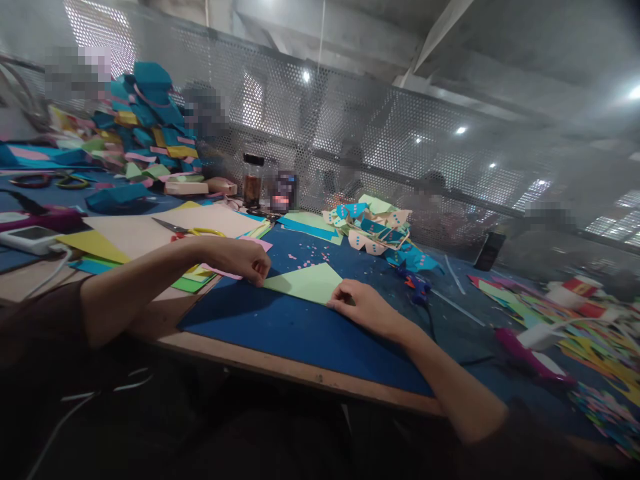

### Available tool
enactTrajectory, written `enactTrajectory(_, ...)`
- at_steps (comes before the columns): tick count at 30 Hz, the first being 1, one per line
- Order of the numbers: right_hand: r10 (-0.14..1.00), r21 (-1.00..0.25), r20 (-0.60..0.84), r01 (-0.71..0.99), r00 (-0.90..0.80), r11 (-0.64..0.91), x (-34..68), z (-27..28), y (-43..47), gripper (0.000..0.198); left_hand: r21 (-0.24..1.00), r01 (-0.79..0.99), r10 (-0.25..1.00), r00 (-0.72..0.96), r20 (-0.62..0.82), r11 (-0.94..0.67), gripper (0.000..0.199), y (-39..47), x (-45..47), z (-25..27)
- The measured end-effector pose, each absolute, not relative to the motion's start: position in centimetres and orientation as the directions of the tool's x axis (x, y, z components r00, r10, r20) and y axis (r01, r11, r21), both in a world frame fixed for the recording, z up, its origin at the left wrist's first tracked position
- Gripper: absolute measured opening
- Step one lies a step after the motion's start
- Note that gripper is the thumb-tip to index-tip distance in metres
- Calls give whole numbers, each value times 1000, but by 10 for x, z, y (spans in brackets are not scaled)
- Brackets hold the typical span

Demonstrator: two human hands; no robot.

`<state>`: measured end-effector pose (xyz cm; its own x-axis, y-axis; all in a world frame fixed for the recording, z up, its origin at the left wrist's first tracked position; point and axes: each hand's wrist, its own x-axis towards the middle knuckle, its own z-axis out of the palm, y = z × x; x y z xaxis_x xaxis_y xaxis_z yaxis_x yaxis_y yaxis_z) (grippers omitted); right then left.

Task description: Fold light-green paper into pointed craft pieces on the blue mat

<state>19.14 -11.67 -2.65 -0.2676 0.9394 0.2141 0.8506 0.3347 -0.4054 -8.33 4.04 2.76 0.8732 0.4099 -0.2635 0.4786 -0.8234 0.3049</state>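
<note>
A light green sheet of paper point(307, 281), folded to a triangle-like shape, lies on the blue tabletop point(280, 333) in front of me. My left hand point(247, 260) is closed, its curled fingers on the paper's left corner. At the right corner, my right hand point(357, 303) pinches the paper's edge between thumb and fingers. Small pink and blue paper bits point(310, 255) are scattered just behind the sheet. Yellow-handled scissors point(203, 232) rest on pale paper point(145, 233) beyond my left forearm.
Cut paper masks point(375, 227) form a pile behind my right hand. A blue glue gun point(417, 287) lies right of it. Folded blue paper pieces point(155, 113) are heaped far left. A jar point(253, 183) stands at the back; purple power strips point(533, 357) lie at the right and left.
</note>
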Motion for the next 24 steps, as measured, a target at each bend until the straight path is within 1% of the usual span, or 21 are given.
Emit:
enactTrajectory(9,937,-407,221,847,-272,341,193,-29,-115,14,309,473,401,875,-270,-825,13,42,-84,28)
enactTrajectory(20,938,-406,223,849,-266,338,192,-28,-116,15,281,486,415,867,-277,-827,11,41,-85,29)
enactTrajectory(22,939,-405,222,851,-264,335,192,-28,-116,15,280,480,414,871,-264,-832,11,40,-85,30)
enactTrajectory(24,938,-402,225,851,-265,337,192,-29,-115,15,302,446,394,892,-220,-842,10,38,-83,28)
